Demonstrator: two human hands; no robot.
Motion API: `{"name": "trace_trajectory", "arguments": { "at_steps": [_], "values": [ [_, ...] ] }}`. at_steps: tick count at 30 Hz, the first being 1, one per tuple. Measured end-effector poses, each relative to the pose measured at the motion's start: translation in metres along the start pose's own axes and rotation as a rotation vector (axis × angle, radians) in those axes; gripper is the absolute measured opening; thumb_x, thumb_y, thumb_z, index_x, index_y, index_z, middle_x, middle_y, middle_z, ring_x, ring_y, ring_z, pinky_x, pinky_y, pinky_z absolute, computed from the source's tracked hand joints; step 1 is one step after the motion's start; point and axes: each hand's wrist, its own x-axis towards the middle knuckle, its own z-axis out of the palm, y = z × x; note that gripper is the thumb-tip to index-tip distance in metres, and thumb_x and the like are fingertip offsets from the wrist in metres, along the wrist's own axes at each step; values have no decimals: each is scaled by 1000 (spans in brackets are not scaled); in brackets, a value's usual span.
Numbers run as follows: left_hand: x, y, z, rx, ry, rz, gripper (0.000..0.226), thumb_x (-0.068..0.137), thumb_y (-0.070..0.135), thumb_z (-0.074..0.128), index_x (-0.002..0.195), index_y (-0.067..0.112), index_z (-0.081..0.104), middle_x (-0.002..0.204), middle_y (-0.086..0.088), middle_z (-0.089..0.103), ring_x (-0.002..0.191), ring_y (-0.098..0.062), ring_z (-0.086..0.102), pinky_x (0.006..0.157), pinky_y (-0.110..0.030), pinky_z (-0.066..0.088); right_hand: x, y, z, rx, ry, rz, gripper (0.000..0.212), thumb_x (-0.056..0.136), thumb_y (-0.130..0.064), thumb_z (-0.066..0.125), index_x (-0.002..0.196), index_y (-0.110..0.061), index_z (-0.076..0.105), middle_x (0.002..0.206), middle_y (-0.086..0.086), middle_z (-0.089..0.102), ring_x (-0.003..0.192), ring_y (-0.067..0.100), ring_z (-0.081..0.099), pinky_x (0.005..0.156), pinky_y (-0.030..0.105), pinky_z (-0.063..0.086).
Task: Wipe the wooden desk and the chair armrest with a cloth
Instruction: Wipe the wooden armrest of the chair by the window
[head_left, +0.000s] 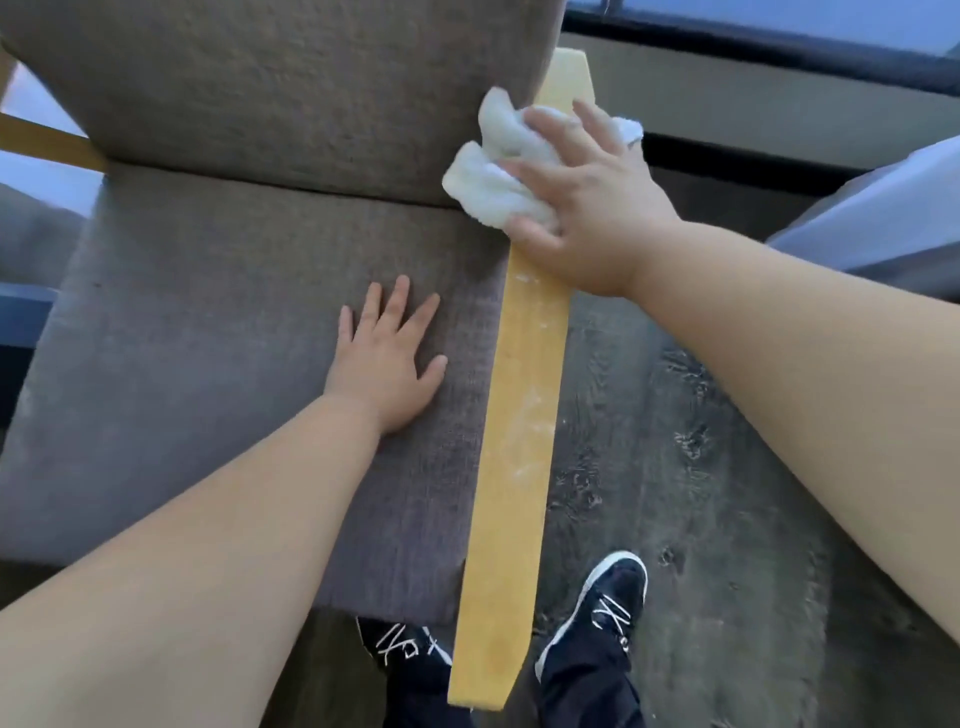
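A light wooden armrest runs from the chair's back down toward my feet, with pale dusty smears along its middle. My right hand presses a crumpled white cloth onto the armrest's far part, next to the backrest. My left hand lies flat with fingers spread on the grey fabric seat cushion, just left of the armrest, holding nothing. No desk can be made out in this view.
The grey upholstered backrest rises behind the seat. A second wooden armrest shows at the far left. My two black shoes stand on dark wood-grain flooring. A dark window frame runs along the top right.
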Motion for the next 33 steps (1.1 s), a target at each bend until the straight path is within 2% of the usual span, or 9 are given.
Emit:
{"name": "trace_trajectory", "arguments": {
  "at_steps": [2,4,8,10,13,16,20,28,33],
  "values": [
    [-4,2,22,60,97,-13,74,97,60,25,164,34,8,174,-4,1,158,-33,0,126,-59,1,2,-1,5,5,15,-11,76,85,-81,41,155,-50,42,175,-10,16,163,37,-1,125,68,16],
    [-3,0,31,64,182,-15,73,97,58,29,163,33,13,173,-5,8,158,-34,6,126,-60,4,5,-1,6,-6,32,-28,81,80,-84,43,153,-50,44,174,-9,20,163,37,3,127,64,17],
    [2,-3,39,63,252,4,73,96,57,33,163,33,17,173,-5,12,157,-35,10,126,-60,6,7,-3,7,94,144,-43,53,90,-60,54,138,-41,67,165,-7,38,157,31,23,126,35,14],
    [3,-3,41,61,274,10,73,95,56,33,163,33,17,173,-6,12,157,-35,10,126,-59,5,5,-7,10,123,194,-17,37,94,-48,60,124,-34,76,160,-8,46,155,28,29,124,30,16],
    [2,-2,41,56,284,13,73,95,56,33,163,32,19,173,-6,13,157,-35,11,126,-59,5,-7,-16,18,131,218,-7,26,95,-39,65,108,-22,81,153,-9,55,154,27,35,126,36,23],
    [-1,-2,37,53,278,9,74,95,56,32,163,31,19,173,-6,12,157,-35,10,126,-59,4,-32,-29,29,174,270,-68,29,94,-31,67,118,-19,79,149,-3,61,150,34,41,123,51,30],
    [-9,-1,34,34,257,23,72,93,55,34,159,27,25,172,-7,15,157,-35,11,126,-58,5,-75,-49,46,196,219,-102,39,92,-33,66,126,-17,77,149,5,61,155,37,37,123,60,27],
    [-61,-9,58,27,180,27,75,97,57,29,164,32,8,174,0,2,159,-26,0,128,-49,2,-173,-97,89,319,224,-163,32,90,-35,60,104,-18,83,144,-1,67,155,35,39,122,60,30],
    [-108,-18,67,36,116,54,78,96,59,27,164,32,1,174,2,-8,159,-24,-9,128,-47,-4,-228,-131,107,322,191,-210,24,88,-30,66,93,-15,84,135,0,72,148,36,49,108,66,44]
  ]
}}
